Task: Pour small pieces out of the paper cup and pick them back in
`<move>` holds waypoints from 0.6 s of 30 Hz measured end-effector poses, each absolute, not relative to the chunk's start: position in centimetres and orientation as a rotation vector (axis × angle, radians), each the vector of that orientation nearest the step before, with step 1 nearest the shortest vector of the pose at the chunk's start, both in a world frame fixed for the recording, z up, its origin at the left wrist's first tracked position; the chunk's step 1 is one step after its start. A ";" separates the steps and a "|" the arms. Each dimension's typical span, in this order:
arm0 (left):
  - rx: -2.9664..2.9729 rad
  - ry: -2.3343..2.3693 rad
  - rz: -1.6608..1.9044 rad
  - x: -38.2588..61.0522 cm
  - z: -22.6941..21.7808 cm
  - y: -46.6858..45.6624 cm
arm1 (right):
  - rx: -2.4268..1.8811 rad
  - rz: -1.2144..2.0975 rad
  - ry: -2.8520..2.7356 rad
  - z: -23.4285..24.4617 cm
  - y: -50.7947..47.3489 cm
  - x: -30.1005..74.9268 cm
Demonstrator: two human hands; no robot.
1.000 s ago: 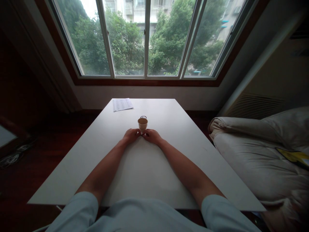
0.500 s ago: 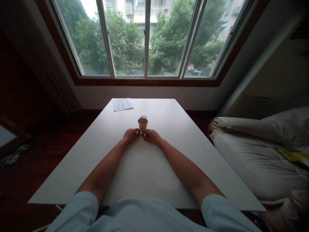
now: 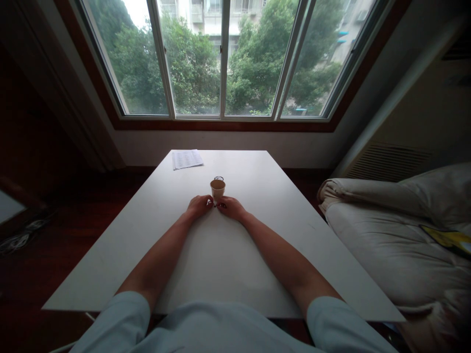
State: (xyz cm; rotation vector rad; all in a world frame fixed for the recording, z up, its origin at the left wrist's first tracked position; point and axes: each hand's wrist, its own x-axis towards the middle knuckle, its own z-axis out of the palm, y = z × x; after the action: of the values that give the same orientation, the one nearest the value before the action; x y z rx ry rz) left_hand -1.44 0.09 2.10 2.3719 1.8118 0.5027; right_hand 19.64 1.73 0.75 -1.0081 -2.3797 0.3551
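Note:
A brown paper cup (image 3: 217, 189) stands upright on the white table (image 3: 228, 260), its open mouth toward me. My left hand (image 3: 199, 204) rests at the near left of its base, with thumb and fingers curled into a pinch. On the near right, my right hand (image 3: 231, 207) is pinched in the same way, its fingertips overlapping the lower part of the cup. Between the two sets of fingertips shows a tiny dark thing (image 3: 215, 206), too small to name. What either pinch holds is hidden. Just behind the cup lies a thin dark looped thing (image 3: 219, 178).
Printed sheets of paper (image 3: 187, 159) lie at the table's far left corner. A wide window (image 3: 222, 73) is beyond the table. To the right stands a padded beige sofa (image 3: 390, 235). Cables (image 3: 22, 238) lie on the dark floor at the left.
The fingertips of both hands have shifted very slightly at the cup's base, with a small gap now showing at the left fingertips. The cup has stayed in place.

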 end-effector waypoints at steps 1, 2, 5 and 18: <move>2.378 1.817 0.498 -1.4 2.1 0.1 | -0.997 0.362 -2.344 0.6 1.8 19.6; 2.381 1.821 0.492 -1.4 2.0 0.2 | -0.988 0.368 -2.308 0.5 1.9 19.6; 2.381 1.827 0.481 -1.4 1.9 0.3 | -0.974 0.377 -2.213 0.1 2.1 19.7; 2.374 1.811 0.497 -0.8 1.8 0.0 | -0.901 0.373 -2.066 -0.2 2.4 19.6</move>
State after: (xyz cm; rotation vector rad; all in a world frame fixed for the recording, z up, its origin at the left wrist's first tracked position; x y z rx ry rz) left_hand -0.75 0.05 1.83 2.3737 1.8113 0.4974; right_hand 19.57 2.42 -0.23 -0.9009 -2.0656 0.3731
